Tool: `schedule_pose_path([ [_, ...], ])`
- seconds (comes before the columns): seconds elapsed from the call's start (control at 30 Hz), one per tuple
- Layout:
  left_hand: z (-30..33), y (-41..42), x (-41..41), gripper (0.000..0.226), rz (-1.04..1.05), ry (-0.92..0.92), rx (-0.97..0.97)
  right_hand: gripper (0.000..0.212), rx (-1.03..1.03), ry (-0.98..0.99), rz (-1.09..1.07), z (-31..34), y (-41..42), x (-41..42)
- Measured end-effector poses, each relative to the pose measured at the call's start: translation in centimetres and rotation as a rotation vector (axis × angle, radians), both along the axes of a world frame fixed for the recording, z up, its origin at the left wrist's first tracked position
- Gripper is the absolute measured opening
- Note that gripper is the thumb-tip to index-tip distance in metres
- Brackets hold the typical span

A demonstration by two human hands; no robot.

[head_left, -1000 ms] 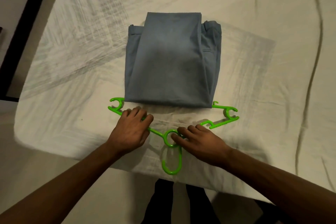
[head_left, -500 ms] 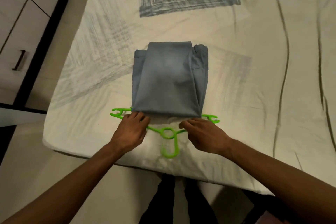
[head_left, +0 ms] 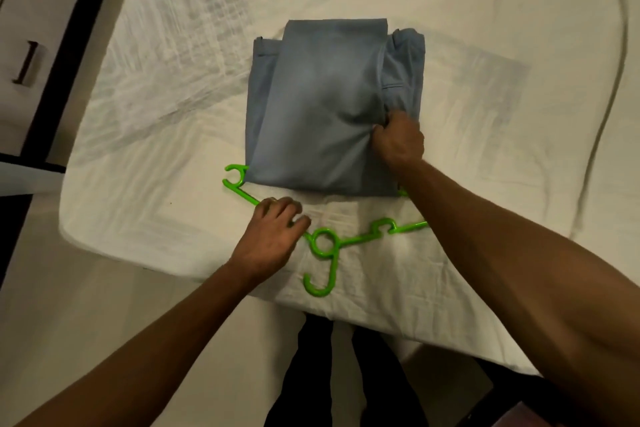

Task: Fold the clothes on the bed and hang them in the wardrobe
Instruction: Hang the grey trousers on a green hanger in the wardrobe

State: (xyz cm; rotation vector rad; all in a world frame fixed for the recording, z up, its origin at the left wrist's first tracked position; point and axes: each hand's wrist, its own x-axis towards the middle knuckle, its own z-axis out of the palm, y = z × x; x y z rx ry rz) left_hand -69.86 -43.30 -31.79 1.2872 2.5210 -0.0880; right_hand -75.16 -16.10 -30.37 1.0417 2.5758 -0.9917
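Grey-blue folded trousers (head_left: 318, 107) lie on the white bed sheet (head_left: 166, 121) near the bed's front corner. A bright green plastic hanger (head_left: 325, 243) lies just in front of them, its hook pointing toward me and its far bar tucked under the trousers' near edge. My left hand (head_left: 273, 236) rests on the hanger's left arm with curled fingers over it. My right hand (head_left: 398, 139) pinches a bunch of the trousers' fabric at their right side, and the cloth is puckered there.
The bed's front edge runs just below the hanger, with beige floor (head_left: 86, 315) beyond it. A cabinet with a dark handle (head_left: 26, 62) stands at the far left behind a dark strip. My dark-trousered legs (head_left: 346, 374) stand at the bed edge.
My right hand left the hanger's right arm and moved up onto the trousers, where it now pinches the fabric. My left hand stayed on the hanger's left arm.
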Motion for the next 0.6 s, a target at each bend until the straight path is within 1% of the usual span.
schedule_pose_path([
  [0.1, 0.3, 0.9, 1.1, 0.039, -0.017, -0.069, -0.01, 0.031, -0.028, -0.009, -0.121, -0.2, 0.5, -0.4],
  [0.17, 0.2, 1.0, 1.9, 0.052, -0.022, -0.133, -0.01, 0.033, -0.004, -0.034, -0.141, -0.3, 0.3, -0.4],
  [0.23, 0.0, 1.0, 2.7, 0.064, -0.057, -0.179, -0.005, 0.04, 0.167, 0.036, -0.086, -0.1, -0.2, -0.5],
  [0.27, -0.1, 1.0, 2.9, 0.066, -0.077, -0.188, -0.002, 0.045, 0.271, 0.112, 0.013, -0.1, -0.6, -0.7],
  [0.3, -0.2, 1.1, 3.0, 0.066, -0.089, -0.188, 0.005, 0.051, 0.337, 0.19, 0.156, -0.3, -1.2, -0.8],
  [0.33, -0.3, 1.1, 3.1, 0.065, -0.094, -0.179, 0.017, 0.058, 0.362, 0.242, 0.328, -0.5, -1.9, -1.0],
  [0.37, -0.4, 1.2, 3.0, 0.064, -0.093, -0.171, 0.031, 0.062, 0.374, 0.259, 0.5, -0.9, -2.6, -1.3],
  [0.43, -0.6, 1.5, 2.7, 0.062, -0.102, -0.15, 0.072, 0.069, 0.403, 0.209, 0.765, -1.5, -3.8, -2.1],
  [0.5, -0.8, 1.7, 2.4, 0.059, -0.12, -0.132, 0.107, 0.076, 0.425, 0.124, 0.902, -2.5, -4.4, -3.3],
  [0.53, -0.9, 1.8, 2.2, 0.058, -0.132, -0.126, 0.114, 0.079, 0.422, 0.094, 0.92, -3.2, -4.4, -4.0],
  [0.6, -1.2, 2.0, 2.1, 0.054, -0.16, -0.111, 0.124, 0.082, 0.404, 0.051, 0.891, -4.4, -3.8, -5.2],
])
